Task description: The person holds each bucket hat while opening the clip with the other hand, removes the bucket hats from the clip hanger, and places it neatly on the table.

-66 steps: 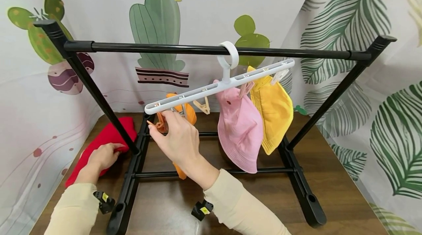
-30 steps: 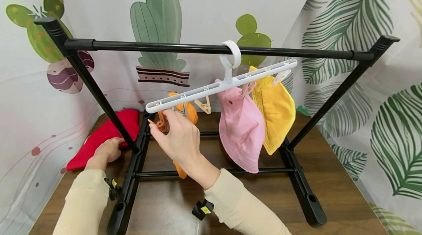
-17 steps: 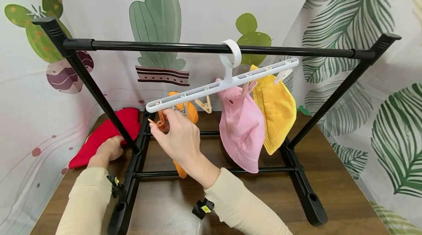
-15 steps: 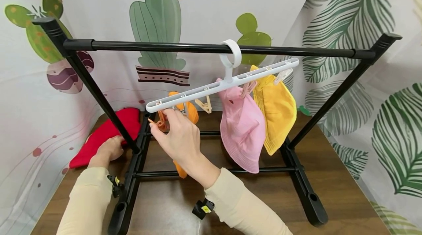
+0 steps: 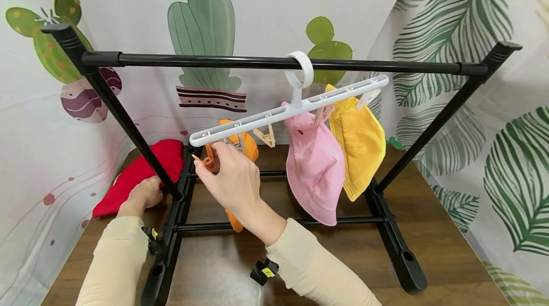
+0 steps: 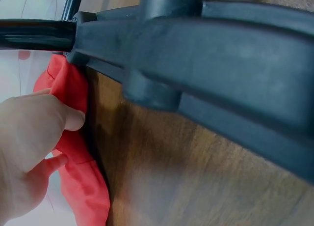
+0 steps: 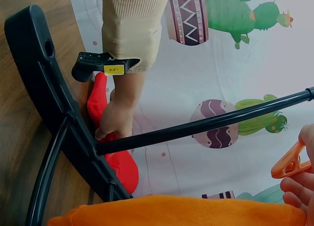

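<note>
A red fabric hat [image 5: 165, 156] lies flattened at the table's left, beyond the rack's left leg. My left hand [image 5: 145, 195] grips its edge; in the left wrist view, thumb and fingers pinch the red fabric [image 6: 73, 142]. At the low left end of a white clip hanger [image 5: 257, 122], my right hand [image 5: 233, 177] pinches an orange clothespin [image 5: 210, 159], also seen in the right wrist view as the orange clip [image 7: 289, 162]. Behind that hand hangs an orange hat [image 5: 249, 146], mostly hidden. A pink bucket hat [image 5: 315, 168] and a yellow bucket hat [image 5: 358, 151] hang from the hanger's right half.
The black rack [image 5: 214, 61] stands on a wooden table [image 5: 343, 268], its left upright [image 5: 133, 127] between my hands. A beige clothespin [image 5: 267, 136] hangs with nothing in it, left of the pink hat. Printed curtains [image 5: 266, 10] close off the back and sides.
My left hand has moved a little rightward along the red hat, towards the rack's left leg, and the hat has shifted slightly right. The right hand and hanger have hardly moved.
</note>
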Available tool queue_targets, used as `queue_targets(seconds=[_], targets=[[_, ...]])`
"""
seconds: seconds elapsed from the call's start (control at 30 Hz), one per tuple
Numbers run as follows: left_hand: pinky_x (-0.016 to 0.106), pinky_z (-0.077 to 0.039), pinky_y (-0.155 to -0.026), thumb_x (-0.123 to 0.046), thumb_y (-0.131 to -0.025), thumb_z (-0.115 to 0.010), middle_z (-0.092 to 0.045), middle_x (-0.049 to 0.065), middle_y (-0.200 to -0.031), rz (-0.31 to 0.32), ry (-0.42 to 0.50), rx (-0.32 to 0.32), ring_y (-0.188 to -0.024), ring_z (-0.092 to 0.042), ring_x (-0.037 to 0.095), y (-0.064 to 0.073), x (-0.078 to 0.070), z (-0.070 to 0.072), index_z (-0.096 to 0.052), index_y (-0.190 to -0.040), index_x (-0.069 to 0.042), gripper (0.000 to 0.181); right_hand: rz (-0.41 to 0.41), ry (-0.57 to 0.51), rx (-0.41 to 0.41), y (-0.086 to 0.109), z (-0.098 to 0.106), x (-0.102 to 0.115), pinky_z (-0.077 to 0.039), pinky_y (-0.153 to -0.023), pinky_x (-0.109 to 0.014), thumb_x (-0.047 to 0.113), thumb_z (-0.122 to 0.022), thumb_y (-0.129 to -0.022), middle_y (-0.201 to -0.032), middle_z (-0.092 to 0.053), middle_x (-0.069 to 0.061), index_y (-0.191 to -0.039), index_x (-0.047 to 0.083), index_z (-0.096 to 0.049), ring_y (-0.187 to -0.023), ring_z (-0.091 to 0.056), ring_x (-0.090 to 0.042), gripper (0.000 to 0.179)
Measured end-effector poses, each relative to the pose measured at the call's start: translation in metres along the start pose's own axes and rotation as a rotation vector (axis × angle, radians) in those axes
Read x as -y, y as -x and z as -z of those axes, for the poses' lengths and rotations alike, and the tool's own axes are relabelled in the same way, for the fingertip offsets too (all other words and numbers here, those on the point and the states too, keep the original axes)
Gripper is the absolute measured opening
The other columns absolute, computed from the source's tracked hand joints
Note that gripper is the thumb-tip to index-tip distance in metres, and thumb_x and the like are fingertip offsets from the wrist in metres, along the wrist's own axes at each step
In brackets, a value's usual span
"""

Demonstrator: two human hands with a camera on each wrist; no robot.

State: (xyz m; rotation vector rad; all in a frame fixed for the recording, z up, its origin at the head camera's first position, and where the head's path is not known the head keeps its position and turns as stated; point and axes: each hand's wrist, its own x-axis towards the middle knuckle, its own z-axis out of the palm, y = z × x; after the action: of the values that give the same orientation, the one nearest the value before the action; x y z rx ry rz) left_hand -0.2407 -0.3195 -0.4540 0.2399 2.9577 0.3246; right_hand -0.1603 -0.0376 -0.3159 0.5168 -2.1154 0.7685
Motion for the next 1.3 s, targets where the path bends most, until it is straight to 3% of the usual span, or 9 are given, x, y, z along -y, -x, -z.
queue_targets(seconds=[0.2, 0.53, 0.9, 1.3], targets=[[0.057, -0.044, -0.08, -0.008, -0.08, -0.054, -0.055, 0.031, -0.106, -0.01, -0.012, -0.044, -0.099, -0.053, 0.049, 0.001, -0.001, -0.003, -0.059, -0.097, 0.004, 0.022, -0.009, -0.006, 0.006, -0.001, 0.001, 0.001, -0.034, -0.044, -0.013, 0.036, -0.064, -0.081, -0.067, -0.053, 0.011, -0.084, 0.019, -0.057, -0.055, -0.047, 0.0, 0.019], [0.058, -0.042, -0.084, -0.012, -0.082, -0.058, -0.055, 0.03, -0.109, -0.083, 0.005, -0.181, -0.102, -0.051, 0.049, 0.009, -0.006, -0.008, -0.058, -0.102, 0.006, 0.027, -0.013, -0.01, 0.023, -0.001, 0.002, 0.002, -0.031, -0.042, -0.013, 0.036, -0.064, -0.082, -0.066, -0.054, 0.012, -0.086, 0.018, -0.056, -0.05, -0.046, 0.001, 0.019], [0.06, -0.037, -0.088, -0.011, -0.084, -0.058, -0.052, 0.03, -0.116, -0.104, 0.052, -0.295, -0.107, -0.047, 0.048, 0.027, -0.004, -0.002, -0.056, -0.113, 0.006, 0.035, -0.016, -0.006, 0.024, -0.004, 0.002, 0.002, -0.03, -0.042, -0.012, 0.036, -0.063, -0.083, -0.067, -0.054, 0.011, -0.088, 0.017, -0.056, -0.049, -0.046, 0.0, 0.022], [0.059, -0.04, -0.083, -0.01, -0.084, -0.059, -0.055, 0.022, -0.112, -0.14, 0.082, -0.421, -0.102, -0.051, 0.044, 0.044, -0.008, 0.007, -0.06, -0.111, -0.002, 0.028, -0.023, -0.026, 0.016, -0.004, 0.001, -0.001, -0.032, -0.042, -0.012, 0.036, -0.063, -0.083, -0.069, -0.056, 0.012, -0.087, 0.016, -0.057, -0.052, -0.049, 0.0, 0.021]])
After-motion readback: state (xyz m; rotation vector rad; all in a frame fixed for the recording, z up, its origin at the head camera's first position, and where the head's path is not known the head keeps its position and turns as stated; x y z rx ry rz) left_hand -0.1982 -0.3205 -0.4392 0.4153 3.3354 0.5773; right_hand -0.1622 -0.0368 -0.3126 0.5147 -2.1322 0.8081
